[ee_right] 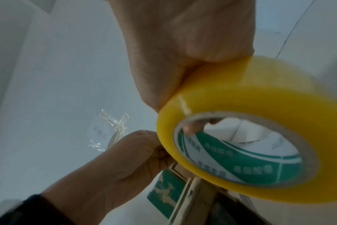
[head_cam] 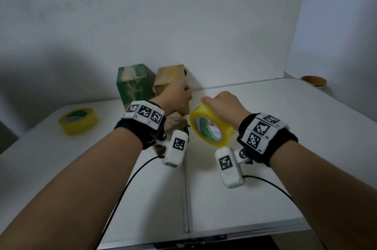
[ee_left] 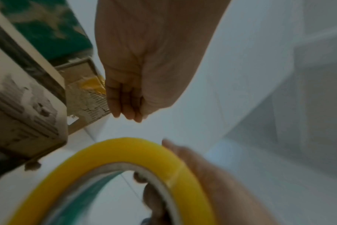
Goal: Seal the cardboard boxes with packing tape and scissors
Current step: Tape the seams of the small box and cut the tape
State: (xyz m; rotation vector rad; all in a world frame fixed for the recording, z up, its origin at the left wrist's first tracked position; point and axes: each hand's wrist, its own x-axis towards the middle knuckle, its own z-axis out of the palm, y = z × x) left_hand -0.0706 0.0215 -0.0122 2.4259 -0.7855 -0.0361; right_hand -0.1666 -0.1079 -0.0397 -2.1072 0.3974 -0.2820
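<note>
My right hand (head_cam: 224,104) grips the yellow tape roll (head_cam: 212,128); my left hand (head_cam: 177,94), fingers curled, holds the brown cardboard box (head_cam: 169,78). Risk: loose tape end sticking to itself.

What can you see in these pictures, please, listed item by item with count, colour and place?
tape roll in hand: one, yellow with a green-printed core, held above the table's middle.
spare tape roll: one, yellow, lying flat at the table's left.
green box: one, green with worn patches, upright at the back by the wall.
brown boxes: at least two, brown cardboard, right of the green box.
bowl: one, brown, at the far right corner.
table: one, white.
wrist bands: two, black with marker tags.
hands: left hand at a brown box; right hand grips the tape.
</note>
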